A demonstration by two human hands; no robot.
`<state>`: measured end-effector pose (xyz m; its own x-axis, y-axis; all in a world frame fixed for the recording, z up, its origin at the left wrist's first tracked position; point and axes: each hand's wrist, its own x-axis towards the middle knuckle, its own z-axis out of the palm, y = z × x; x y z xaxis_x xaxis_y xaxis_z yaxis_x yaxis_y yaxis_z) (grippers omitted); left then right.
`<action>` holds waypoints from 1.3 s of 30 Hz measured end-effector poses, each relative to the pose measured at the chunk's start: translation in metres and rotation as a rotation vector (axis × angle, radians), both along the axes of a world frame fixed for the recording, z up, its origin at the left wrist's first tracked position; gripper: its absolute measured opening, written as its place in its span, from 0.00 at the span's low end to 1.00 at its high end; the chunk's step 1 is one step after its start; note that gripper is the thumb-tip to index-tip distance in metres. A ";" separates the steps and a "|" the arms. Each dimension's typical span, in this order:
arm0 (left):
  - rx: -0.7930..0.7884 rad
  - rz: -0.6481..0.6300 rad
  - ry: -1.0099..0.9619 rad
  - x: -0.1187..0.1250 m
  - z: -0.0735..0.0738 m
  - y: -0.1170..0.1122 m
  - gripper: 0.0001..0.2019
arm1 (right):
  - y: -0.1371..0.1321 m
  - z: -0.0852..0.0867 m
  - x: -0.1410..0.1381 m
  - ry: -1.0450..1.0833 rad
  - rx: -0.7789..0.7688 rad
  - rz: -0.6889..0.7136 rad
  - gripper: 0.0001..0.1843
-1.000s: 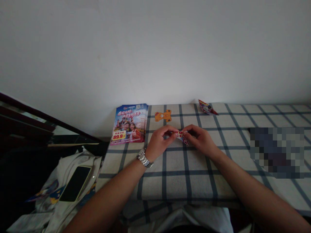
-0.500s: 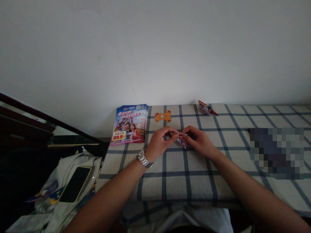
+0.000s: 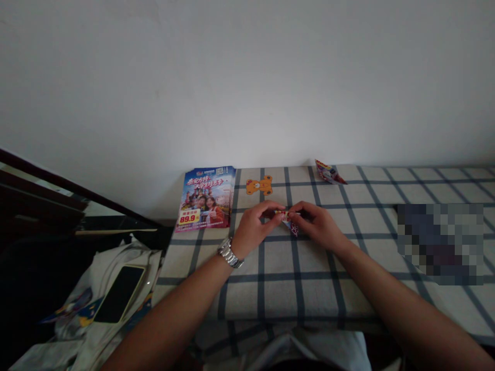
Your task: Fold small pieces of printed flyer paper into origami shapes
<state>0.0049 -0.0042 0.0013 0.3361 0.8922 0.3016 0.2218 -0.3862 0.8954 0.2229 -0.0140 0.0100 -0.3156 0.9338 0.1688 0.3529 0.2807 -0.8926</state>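
Between my two hands is a small folded piece of printed paper [image 3: 293, 226], red, white and purple, with one pointed corner hanging toward me. My left hand [image 3: 258, 224], with a metal watch on its wrist, pinches the paper's left end between thumb and fingers. On the other end, my right hand [image 3: 315, 224] is closed in a similar pinch. The fingers hide much of the paper. Beyond my hands, near the wall, lies another folded paper piece [image 3: 330, 173] with similar colours.
A stack of printed flyers [image 3: 204, 198] lies at the table's left end, beside a brown bear figure [image 3: 259, 185] on the checked tablecloth [image 3: 278, 293]. Lower left, a phone [image 3: 119, 293] rests on a white bag [image 3: 83, 335]. A blurred dark area [image 3: 441, 245] is at right.
Both hands stay in nearly the same place. The paper between the fingertips has turned slightly, and its printed band looks narrower.
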 end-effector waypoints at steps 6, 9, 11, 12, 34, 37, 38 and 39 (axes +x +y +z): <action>-0.065 0.006 -0.126 -0.002 0.002 0.002 0.10 | 0.002 -0.001 0.003 0.013 0.004 -0.065 0.10; -0.061 0.028 -0.113 -0.002 0.003 0.003 0.11 | 0.002 -0.002 0.003 0.015 0.007 -0.063 0.11; -0.052 0.035 -0.097 -0.003 0.003 0.003 0.11 | 0.002 -0.002 0.002 0.016 0.012 -0.057 0.11; -0.046 0.041 -0.087 -0.003 0.004 0.003 0.11 | 0.001 -0.002 0.002 0.012 0.014 -0.054 0.11; -0.008 -0.028 0.077 -0.001 0.006 -0.003 0.07 | 0.000 0.003 0.001 -0.072 -0.001 -0.018 0.10; -0.028 -0.003 0.059 0.000 0.005 -0.003 0.07 | 0.000 0.002 0.001 -0.045 -0.032 -0.023 0.13; -0.032 0.008 0.040 0.000 0.004 -0.002 0.07 | 0.000 0.002 0.000 -0.026 -0.051 -0.024 0.14; -0.037 0.022 0.019 -0.001 0.003 -0.001 0.08 | 0.000 0.002 0.000 0.000 -0.072 -0.024 0.15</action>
